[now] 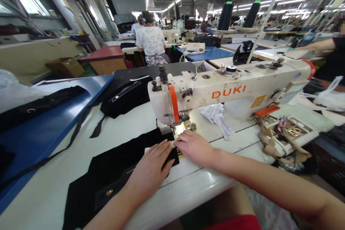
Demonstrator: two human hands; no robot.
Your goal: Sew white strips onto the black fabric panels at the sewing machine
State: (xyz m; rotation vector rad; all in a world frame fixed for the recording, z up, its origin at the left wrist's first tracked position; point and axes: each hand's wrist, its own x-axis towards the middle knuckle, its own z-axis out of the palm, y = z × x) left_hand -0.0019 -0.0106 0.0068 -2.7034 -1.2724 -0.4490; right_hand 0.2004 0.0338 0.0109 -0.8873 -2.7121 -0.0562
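Note:
A black fabric piece (107, 161) with a small gold metal fitting (109, 192) lies on the machine table, its far end by the presser foot of the white sewing machine (199, 86). My left hand (152, 161) rests flat on that fabric, fingers stretched toward the needle. Just in front of the presser foot, my right hand (192, 147) has its fingers bent and pressed together at a small white label (173, 144). The label also meets my left fingertips. Under my left hand another bit of white shows at the fabric's edge.
Printed white labels (217, 116) lie under the machine arm. On the right is a tray (292, 133) of metal fittings and tan straps. A black sewn piece (126, 97) lies behind the fabric, beside a blue table (35, 129). A person (152, 39) sits ahead; another reaches in at right.

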